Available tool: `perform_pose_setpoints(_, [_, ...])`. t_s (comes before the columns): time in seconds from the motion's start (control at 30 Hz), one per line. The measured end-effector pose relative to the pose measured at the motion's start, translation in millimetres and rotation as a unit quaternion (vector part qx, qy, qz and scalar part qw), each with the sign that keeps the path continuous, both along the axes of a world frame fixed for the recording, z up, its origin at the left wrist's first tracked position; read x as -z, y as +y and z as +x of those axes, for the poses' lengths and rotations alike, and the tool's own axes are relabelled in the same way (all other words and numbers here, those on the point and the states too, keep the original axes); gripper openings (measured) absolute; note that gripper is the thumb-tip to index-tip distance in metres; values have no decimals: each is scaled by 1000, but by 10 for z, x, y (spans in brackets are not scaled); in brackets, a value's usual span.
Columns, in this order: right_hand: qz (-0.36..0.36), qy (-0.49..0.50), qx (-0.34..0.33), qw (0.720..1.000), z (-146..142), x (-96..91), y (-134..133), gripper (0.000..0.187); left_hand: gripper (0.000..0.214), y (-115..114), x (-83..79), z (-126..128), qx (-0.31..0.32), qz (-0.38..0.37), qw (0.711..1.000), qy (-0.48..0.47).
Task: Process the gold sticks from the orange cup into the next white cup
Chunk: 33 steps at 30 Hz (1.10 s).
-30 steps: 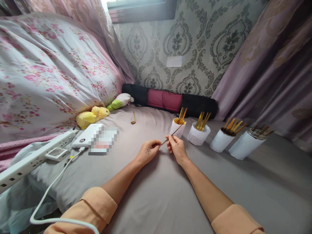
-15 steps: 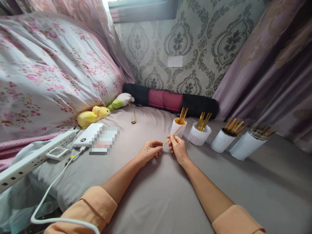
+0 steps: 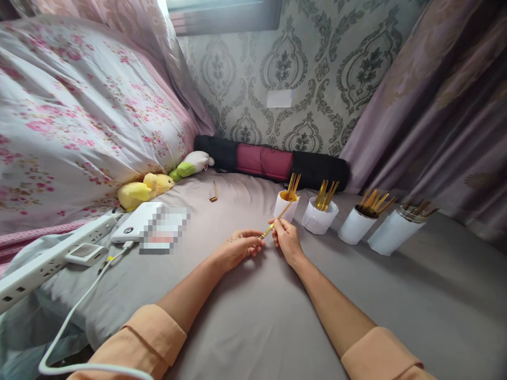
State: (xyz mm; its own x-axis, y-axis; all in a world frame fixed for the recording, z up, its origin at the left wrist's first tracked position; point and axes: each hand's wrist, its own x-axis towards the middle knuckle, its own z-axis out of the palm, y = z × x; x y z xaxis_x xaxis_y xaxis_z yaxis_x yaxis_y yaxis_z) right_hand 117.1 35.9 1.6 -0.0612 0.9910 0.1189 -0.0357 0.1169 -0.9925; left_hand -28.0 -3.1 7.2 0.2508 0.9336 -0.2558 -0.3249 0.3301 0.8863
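Between my hands is a thin gold-coloured stick (image 3: 285,209), slanting up to the right. Its lower end is pinched by my left hand (image 3: 242,246), fingers curled round it. My right hand (image 3: 287,238) grips it a little higher, thumb and fingers closed. Just beyond, the stick's upper tip overlaps a white-wrapped cup (image 3: 285,209) of thin gold sticks. A wide, low white container (image 3: 319,219) with gold sticks stands right of it. On the sheet farther back lies a small bent gold-brown piece (image 3: 214,193), touched by neither hand.
Farther right are a white-wrapped jar (image 3: 356,227) of gold sticks and a glass jar (image 3: 396,232) of darker ones. At left sit a white power bank (image 3: 132,224), a power strip (image 3: 51,258), a white cable (image 3: 75,311) and a yellow plush toy (image 3: 137,195). A dark roll (image 3: 269,161) lies along the wall.
The view has shifted slightly. My left hand has rolled a little, its fingers now more around the stick's lower end. Both hands still hold the stick.
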Motion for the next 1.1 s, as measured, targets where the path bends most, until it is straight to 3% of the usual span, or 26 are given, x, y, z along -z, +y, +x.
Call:
perform_pose_setpoints(0.33, [3,9,-14,1000,21,3,6,31,23,24,55,-12,37,-31,997,-57])
perform_pose_setpoints(0.6, [-6,8,-25,1000,28,-48,-32,29,27,-20,34,13,70,-35,993,-83])
perform_pose_setpoints(1.1, [-14,-7,-15,1000,67,4,-11,28,28,-27,73,21,104,-22,992,-74])
